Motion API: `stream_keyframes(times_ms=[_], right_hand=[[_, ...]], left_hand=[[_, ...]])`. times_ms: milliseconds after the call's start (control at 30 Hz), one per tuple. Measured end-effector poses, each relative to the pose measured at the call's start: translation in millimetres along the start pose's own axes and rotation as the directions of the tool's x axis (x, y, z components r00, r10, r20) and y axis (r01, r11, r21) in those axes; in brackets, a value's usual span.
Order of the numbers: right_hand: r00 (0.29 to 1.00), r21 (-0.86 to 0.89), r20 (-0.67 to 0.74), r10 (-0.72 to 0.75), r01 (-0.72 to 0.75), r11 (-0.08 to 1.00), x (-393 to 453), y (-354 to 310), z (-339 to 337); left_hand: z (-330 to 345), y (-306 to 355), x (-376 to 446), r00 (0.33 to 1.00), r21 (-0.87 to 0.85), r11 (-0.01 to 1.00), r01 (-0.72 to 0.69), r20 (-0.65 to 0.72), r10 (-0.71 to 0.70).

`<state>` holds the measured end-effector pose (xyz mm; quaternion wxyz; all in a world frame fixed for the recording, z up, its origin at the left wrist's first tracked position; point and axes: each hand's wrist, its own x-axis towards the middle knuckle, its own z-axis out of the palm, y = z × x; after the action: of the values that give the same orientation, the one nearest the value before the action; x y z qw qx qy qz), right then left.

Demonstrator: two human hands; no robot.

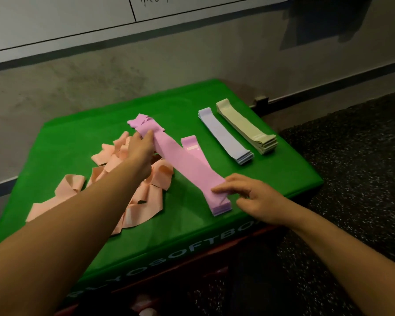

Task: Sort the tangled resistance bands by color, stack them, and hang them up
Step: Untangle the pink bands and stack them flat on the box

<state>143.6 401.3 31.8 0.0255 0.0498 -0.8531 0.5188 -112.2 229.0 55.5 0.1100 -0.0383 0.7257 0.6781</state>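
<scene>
A stack of pink-purple bands [189, 169] lies diagonally across the middle of the green box top [78, 137]. My left hand [141, 147] grips its far, uneven end. My right hand [249, 195] rests at the near end, with its index finger laid flat on top of the stack. One more pink-purple band [192, 144] lies partly under the stack, to its right. A loose tangle of peach bands [135, 197] sits at the left, partly hidden under my left forearm. A neat blue-lilac stack [226, 135] and a grey-green stack [246, 126] lie side by side at the right.
The green box top ends in a front edge with white lettering [192, 249]. A grey wall [78, 83] stands right behind the box. Dark speckled floor [351, 179] lies to the right and in front.
</scene>
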Motion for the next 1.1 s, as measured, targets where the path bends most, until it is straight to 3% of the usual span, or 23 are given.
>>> stream_keyframes(times_ms=[167,367,467,633,733,933,1100], right_hand=[[0.970,-0.143,-0.209,-0.125,0.096,0.985,14.2,27.3,-3.3],[0.915,-0.524,-0.229,-0.332,0.172,0.834,19.9,56.1,-5.8],[0.927,-0.551,-0.129,-0.351,0.227,0.803,26.1,66.4,1.1],[0.970,-0.475,-0.009,-0.244,0.210,0.854,34.4,79.6,14.7],[0.980,-0.465,0.054,-0.189,0.192,0.864,35.9,84.4,18.2],[0.987,-0.448,0.064,-0.149,0.162,0.880,32.8,88.0,19.6],[0.989,-0.453,0.059,-0.137,0.149,0.879,29.7,85.9,20.5]], left_hand=[[29.2,-5.1,18.6,0.999,0.049,0.999,-0.006,0.045,0.004],[55.0,-19.5,44.3,0.982,0.172,0.985,-0.010,0.188,-0.022],[65.2,-29.7,54.5,0.977,0.225,0.974,-0.035,0.211,-0.014],[73.1,-46.4,66.1,0.974,0.385,0.913,-0.133,0.222,0.048],[71.1,-50.8,69.9,0.976,0.427,0.896,-0.120,0.216,0.027],[77.5,-52.5,76.9,0.941,0.435,0.856,-0.278,0.302,0.152],[84.7,-55.4,86.7,0.942,0.527,0.795,-0.300,0.294,0.160]])
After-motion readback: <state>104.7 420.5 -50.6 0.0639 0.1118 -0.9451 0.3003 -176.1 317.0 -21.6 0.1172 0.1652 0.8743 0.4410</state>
